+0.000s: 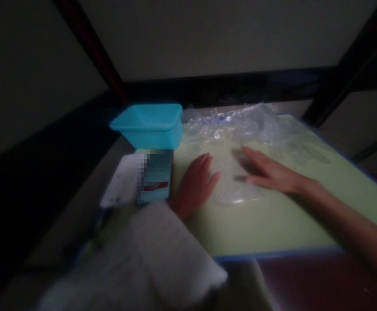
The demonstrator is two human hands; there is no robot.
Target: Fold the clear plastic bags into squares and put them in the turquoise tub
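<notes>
A clear plastic bag lies flat on the yellow-green tabletop, its lower edge catching the light. To its left is my left hand, fingers extended and thumb apart. My right hand reaches in from the right, thumb spread from the fingers, over or at the bag's right side. Neither hand grips anything that I can see. Whether the fingertips touch the bag or hover just above it is too blurred to tell. Behind the hands spreads a crumpled heap of clear plastic.
A turquoise plastic tub stands at the back left. In front of it lie a phone with its screen partly pixelated and a white flat object. Loose white cloth covers the near left. Dark frame bars and a wall border the table.
</notes>
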